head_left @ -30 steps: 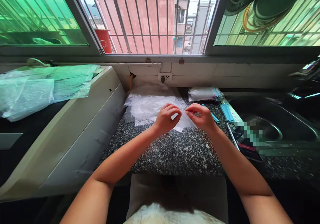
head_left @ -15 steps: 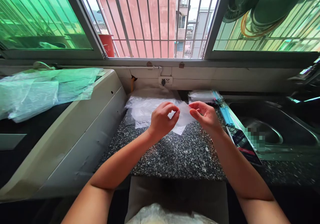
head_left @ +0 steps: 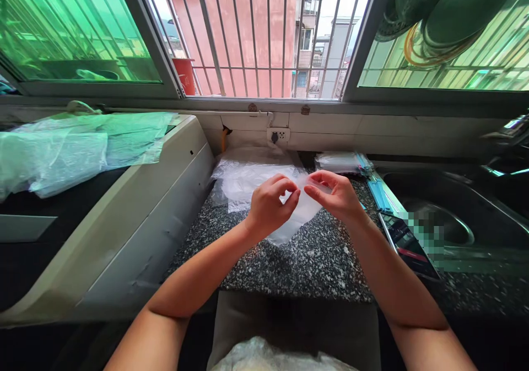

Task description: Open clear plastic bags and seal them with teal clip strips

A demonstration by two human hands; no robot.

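Between my two hands hangs a thin, see-through plastic bag (head_left: 295,219), its lower part drooping over the speckled counter. My left hand (head_left: 273,203) pinches its upper edge between thumb and forefinger. From the other side my right hand (head_left: 334,194) grips the same edge with thumb and fingertips, a short gap from the left. Behind my hands lies a flat pile of clear plastic bags (head_left: 243,175) on the counter. Farther back on the right sits a bundle of packed bags (head_left: 341,162) with light-blue edges.
A phone (head_left: 407,244) lies beside the dark sink (head_left: 487,211) on the right, near light-blue strips (head_left: 379,194). To the left stands a cream-coloured appliance (head_left: 165,183) with plastic sheets (head_left: 82,145) draped on it. A wall socket (head_left: 279,135) is below the barred window.
My hands have come closer together, the right one moving left and slightly down. The bag now hangs lower and more in front of the pile. The whole view has shifted slightly.
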